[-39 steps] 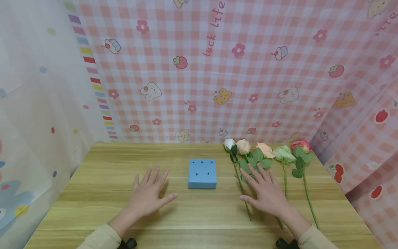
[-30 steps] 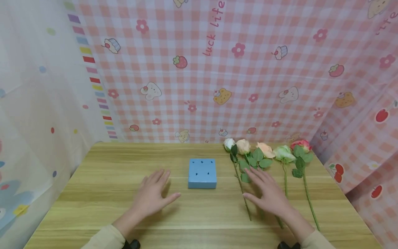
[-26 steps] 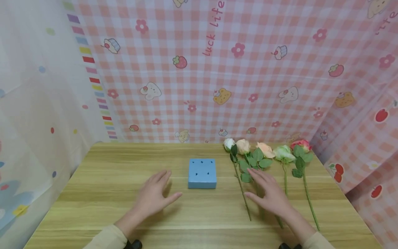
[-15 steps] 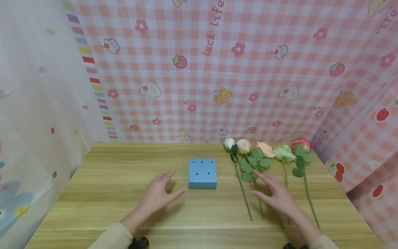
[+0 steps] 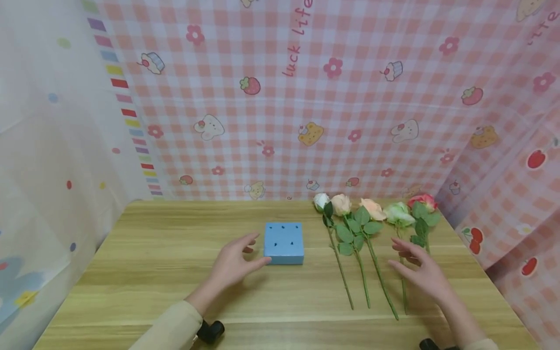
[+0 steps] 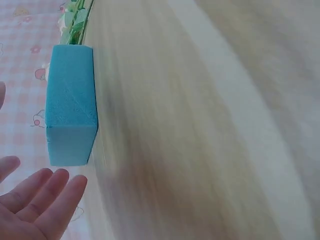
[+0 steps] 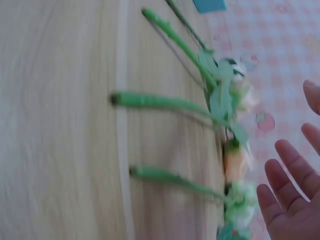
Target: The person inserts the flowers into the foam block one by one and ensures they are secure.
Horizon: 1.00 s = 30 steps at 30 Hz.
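Observation:
A blue foam block (image 5: 284, 238) with small dark holes in its top sits mid-table. My left hand (image 5: 235, 262) is at its left side, fingers loosely bent; the left wrist view shows the fingertips just short of the block's end. My right hand (image 5: 423, 271) hovers over the stems of the green rose (image 5: 399, 214) and the red rose (image 5: 423, 202), thumb and fingers apart with nothing between them. It hides part of the red rose's stem. To its left lie a white rose (image 5: 321, 201), a cream rose (image 5: 341, 205) and a peach rose (image 5: 372, 209).
The wooden table (image 5: 175, 228) is bounded behind by a pink checked cloth (image 5: 245, 121) and on the left by a white dotted cloth (image 5: 57, 146). Rose blooms lie close to the back edge, stems pointing toward me. A black wrist device (image 5: 211, 332) shows below the left sleeve.
My left hand has moved right and forward to the block's side. My right hand has shifted right, off the cream and peach stems to the green and red ones. Both hands' fingers have bent more.

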Each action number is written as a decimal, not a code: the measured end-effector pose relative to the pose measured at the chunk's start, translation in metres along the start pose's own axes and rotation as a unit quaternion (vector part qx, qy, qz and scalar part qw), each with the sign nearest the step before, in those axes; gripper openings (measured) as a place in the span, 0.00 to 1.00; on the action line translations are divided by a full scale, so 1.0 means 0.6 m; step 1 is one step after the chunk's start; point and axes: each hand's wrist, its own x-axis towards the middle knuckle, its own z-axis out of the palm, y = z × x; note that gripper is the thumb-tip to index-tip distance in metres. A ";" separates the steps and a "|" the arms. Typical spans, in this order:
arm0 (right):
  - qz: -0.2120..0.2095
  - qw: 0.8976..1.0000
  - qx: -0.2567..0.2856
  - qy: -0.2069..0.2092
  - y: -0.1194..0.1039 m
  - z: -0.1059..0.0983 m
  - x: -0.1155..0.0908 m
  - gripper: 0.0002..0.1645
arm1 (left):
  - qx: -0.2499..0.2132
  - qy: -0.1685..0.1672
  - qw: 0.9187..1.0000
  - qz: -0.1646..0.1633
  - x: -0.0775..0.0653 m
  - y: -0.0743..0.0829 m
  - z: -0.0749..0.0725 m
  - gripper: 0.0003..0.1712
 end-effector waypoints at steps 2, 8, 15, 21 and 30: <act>0.017 1.000 0.000 0.003 0.010 -0.009 -0.001 0.34 | -0.013 -0.002 1.000 -0.002 0.006 0.000 0.003 0.44; 0.050 0.998 0.015 0.018 0.044 -0.031 -0.008 0.35 | -0.039 -0.005 0.999 -0.003 0.021 -0.001 0.012 0.41; 0.095 0.995 0.003 0.012 0.081 -0.048 -0.019 0.37 | -0.026 -0.015 1.000 0.002 0.032 -0.001 0.024 0.37; 0.103 0.995 0.002 0.018 0.094 -0.055 -0.027 0.37 | -0.045 -0.013 0.999 -0.006 0.039 -0.001 0.027 0.35; 0.129 0.992 0.005 0.011 0.116 -0.060 -0.033 0.40 | -0.075 -0.013 0.997 -0.018 0.045 -0.005 0.032 0.33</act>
